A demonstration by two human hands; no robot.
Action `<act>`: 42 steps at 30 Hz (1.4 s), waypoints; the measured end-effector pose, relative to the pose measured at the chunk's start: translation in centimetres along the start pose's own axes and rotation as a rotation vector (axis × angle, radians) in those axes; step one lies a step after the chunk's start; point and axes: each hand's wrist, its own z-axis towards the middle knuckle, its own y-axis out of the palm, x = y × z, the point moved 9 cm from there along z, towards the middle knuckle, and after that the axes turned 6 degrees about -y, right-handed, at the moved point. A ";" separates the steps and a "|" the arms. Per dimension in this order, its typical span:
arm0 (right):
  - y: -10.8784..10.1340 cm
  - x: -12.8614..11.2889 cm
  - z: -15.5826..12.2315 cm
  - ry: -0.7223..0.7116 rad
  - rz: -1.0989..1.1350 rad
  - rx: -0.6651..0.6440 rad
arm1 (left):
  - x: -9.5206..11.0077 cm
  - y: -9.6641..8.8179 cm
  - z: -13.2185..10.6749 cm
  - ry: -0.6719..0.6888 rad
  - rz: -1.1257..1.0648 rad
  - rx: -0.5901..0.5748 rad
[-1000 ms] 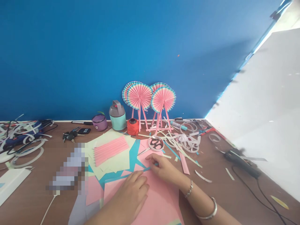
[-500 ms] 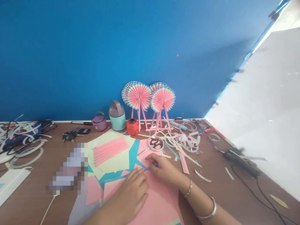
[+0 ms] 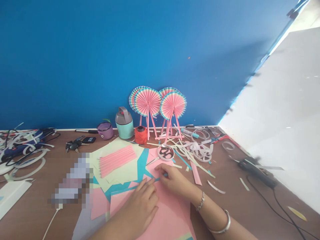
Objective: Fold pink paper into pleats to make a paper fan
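Looking down from the head view, you have both hands on a pink sheet (image 3: 172, 221) that lies at the near edge of the table (image 3: 235, 193). A thin blue strip (image 3: 130, 188) runs along the far edge of that sheet, slanting up toward the right.

Your left hand (image 3: 142, 208) rests palm down on the sheet. Its grip is spread flat, clamped on nothing, with the fingertips (image 3: 147, 184) touching the strip. Your right hand (image 3: 175, 181) sits just beside it, its grip pinched together on the right end of the strip, thumb and fingers closed over it. A thin bracelet (image 3: 201, 201) and a silver bangle (image 3: 222, 227) show on that wrist.

Just beyond your hands lie pale yellow sheets (image 3: 125, 171) with a pleated pink piece (image 3: 117, 159) on top, and a tape roll (image 3: 166, 152) near your right hand. Loose paper trimmings (image 3: 197, 151) are scattered to the right of the roll.

Against the blue wall (image 3: 100, 60) stand pink folded paper fans (image 3: 157, 103) on stick legs, with an orange spool (image 3: 140, 134), a teal flask (image 3: 124, 124) and a small purple pot (image 3: 105, 130) in a row to their left. Keys (image 3: 75, 145) lie further left. A black glue gun (image 3: 257, 171) with its cord rests well apart on the right side of the table.
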 end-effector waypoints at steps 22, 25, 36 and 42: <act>-2.6 0.0 -0.1 0.056 -0.196 0.045 | 0.7 0.3 0.0 0.066 0.223 0.112; -3.1 0.9 -0.2 0.090 -0.202 0.036 | 0.7 0.2 0.0 0.063 0.207 0.110; -3.1 2.4 -0.1 0.125 -0.211 0.011 | 0.6 0.2 -0.1 0.053 0.176 0.100; -3.2 1.9 -0.2 0.169 -0.272 0.002 | 0.6 0.2 0.0 0.048 0.190 0.092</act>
